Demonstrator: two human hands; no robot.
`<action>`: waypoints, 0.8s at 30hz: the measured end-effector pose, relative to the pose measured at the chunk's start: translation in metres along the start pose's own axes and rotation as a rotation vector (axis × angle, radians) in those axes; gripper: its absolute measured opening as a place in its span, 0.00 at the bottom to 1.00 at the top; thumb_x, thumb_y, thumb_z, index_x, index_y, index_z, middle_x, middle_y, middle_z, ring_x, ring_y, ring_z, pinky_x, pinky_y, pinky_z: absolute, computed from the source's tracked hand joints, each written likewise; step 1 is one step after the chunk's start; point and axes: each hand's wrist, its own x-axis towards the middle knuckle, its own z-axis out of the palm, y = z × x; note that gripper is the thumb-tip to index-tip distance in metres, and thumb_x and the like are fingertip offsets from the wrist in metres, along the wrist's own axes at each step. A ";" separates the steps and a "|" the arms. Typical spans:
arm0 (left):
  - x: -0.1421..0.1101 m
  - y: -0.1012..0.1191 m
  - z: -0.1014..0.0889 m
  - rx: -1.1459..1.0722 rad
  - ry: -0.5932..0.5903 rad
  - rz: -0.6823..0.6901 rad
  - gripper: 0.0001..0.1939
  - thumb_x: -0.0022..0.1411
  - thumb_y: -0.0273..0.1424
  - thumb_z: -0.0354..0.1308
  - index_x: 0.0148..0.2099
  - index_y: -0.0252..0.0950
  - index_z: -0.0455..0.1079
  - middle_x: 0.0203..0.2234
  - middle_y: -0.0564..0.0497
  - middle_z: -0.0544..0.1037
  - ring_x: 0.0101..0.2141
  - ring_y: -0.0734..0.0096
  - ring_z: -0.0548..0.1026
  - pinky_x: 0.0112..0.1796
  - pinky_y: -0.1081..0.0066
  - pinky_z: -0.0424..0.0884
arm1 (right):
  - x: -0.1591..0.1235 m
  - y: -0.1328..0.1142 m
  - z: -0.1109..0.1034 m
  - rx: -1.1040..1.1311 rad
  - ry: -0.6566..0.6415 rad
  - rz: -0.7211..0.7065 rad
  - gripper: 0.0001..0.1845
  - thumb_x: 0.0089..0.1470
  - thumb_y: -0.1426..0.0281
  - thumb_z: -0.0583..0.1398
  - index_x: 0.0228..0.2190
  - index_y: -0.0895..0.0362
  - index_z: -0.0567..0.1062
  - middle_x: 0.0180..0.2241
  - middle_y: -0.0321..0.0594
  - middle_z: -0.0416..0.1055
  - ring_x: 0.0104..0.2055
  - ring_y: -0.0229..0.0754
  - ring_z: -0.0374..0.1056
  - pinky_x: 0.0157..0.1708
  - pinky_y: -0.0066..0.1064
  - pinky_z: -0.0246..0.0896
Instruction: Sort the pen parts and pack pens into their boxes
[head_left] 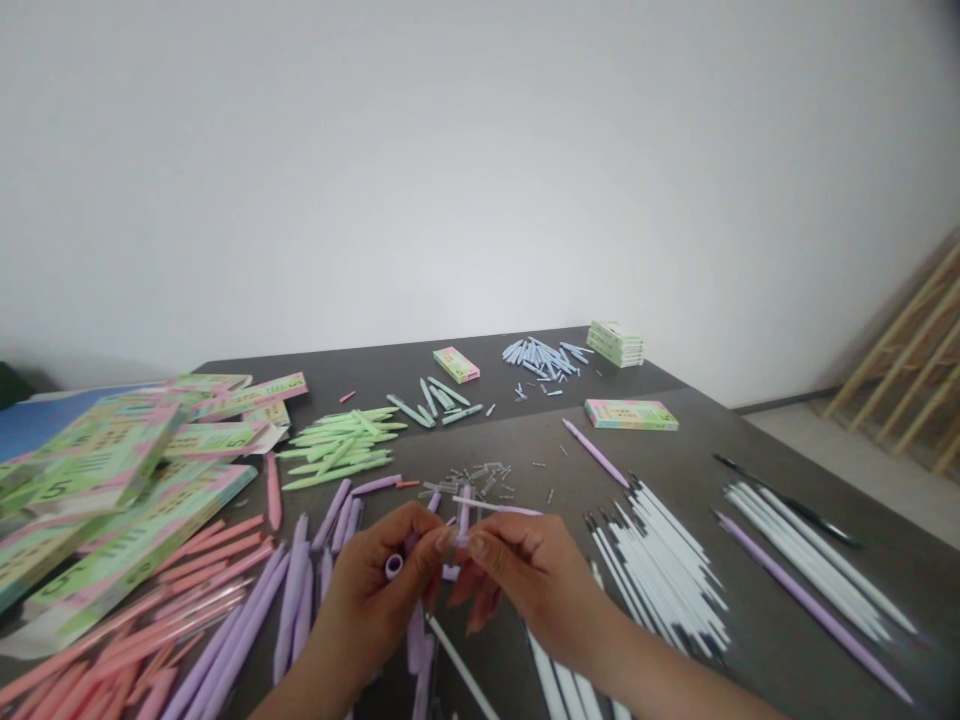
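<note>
Both hands meet low in the middle of the head view. My left hand [375,585] is closed round a purple pen barrel [394,567], whose round hollow end shows between the fingers. Thumb and fingers of my right hand [529,575] are pinched at the left fingertips on a small, partly clear piece too hidden to name. Just beyond the fingertips are a short upright purple pen piece [464,508] and a thin white stick with a purple end [495,506]. A white refill [461,668] slants below the hands. Purple pen barrels [296,595] lie left of my left hand.
Small clear springs or tips [487,480] lie beyond the hands. White refills [660,570] are piled at right, green pens [341,445] and coral barrels [172,600] at left. Printed boxes [120,470] heap at far left; blue pen parts [544,357] lie at the back.
</note>
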 end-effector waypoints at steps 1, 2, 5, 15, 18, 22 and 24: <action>0.001 -0.001 0.000 0.001 -0.006 0.000 0.15 0.57 0.38 0.51 0.22 0.35 0.66 0.11 0.58 0.65 0.16 0.77 0.63 0.21 0.76 0.58 | 0.001 0.002 0.000 0.014 -0.011 0.021 0.22 0.50 0.55 0.56 0.25 0.63 0.72 0.19 0.38 0.70 0.15 0.29 0.63 0.16 0.20 0.61; 0.001 -0.001 0.000 0.002 -0.009 0.002 0.16 0.57 0.38 0.50 0.22 0.35 0.66 0.11 0.58 0.65 0.16 0.77 0.63 0.21 0.76 0.58 | 0.001 0.004 -0.001 0.036 -0.019 0.045 0.23 0.49 0.54 0.56 0.25 0.63 0.71 0.18 0.37 0.69 0.14 0.29 0.63 0.15 0.20 0.60; 0.001 0.001 0.001 0.004 -0.011 0.011 0.16 0.58 0.38 0.50 0.22 0.35 0.65 0.11 0.58 0.65 0.16 0.78 0.62 0.20 0.76 0.58 | 0.003 0.009 -0.001 0.115 -0.055 0.099 0.25 0.48 0.50 0.56 0.21 0.63 0.69 0.14 0.37 0.68 0.12 0.30 0.62 0.12 0.21 0.58; -0.001 -0.002 -0.001 -0.014 -0.013 0.036 0.14 0.57 0.36 0.51 0.23 0.35 0.66 0.12 0.58 0.65 0.16 0.78 0.62 0.20 0.77 0.57 | 0.005 0.007 -0.001 0.254 -0.126 0.159 0.27 0.45 0.50 0.57 0.18 0.63 0.68 0.12 0.38 0.66 0.11 0.32 0.62 0.10 0.20 0.57; 0.000 -0.001 -0.002 -0.009 -0.011 0.054 0.13 0.57 0.35 0.52 0.24 0.35 0.67 0.12 0.58 0.66 0.16 0.77 0.63 0.20 0.76 0.58 | 0.003 0.007 0.000 0.323 -0.168 0.196 0.28 0.47 0.50 0.56 0.17 0.64 0.68 0.10 0.38 0.66 0.11 0.33 0.62 0.10 0.20 0.58; 0.000 0.002 -0.002 0.013 -0.007 0.069 0.12 0.57 0.35 0.52 0.24 0.35 0.67 0.12 0.57 0.66 0.16 0.77 0.63 0.20 0.76 0.58 | 0.002 0.010 -0.002 0.404 -0.193 0.226 0.26 0.51 0.52 0.54 0.18 0.63 0.68 0.10 0.38 0.65 0.10 0.34 0.63 0.09 0.20 0.57; 0.000 0.002 -0.002 0.019 0.000 0.072 0.12 0.57 0.34 0.52 0.24 0.35 0.67 0.12 0.57 0.67 0.16 0.77 0.63 0.19 0.76 0.58 | 0.003 0.011 -0.003 0.413 -0.199 0.244 0.27 0.51 0.52 0.54 0.18 0.63 0.68 0.10 0.38 0.66 0.10 0.34 0.63 0.09 0.20 0.57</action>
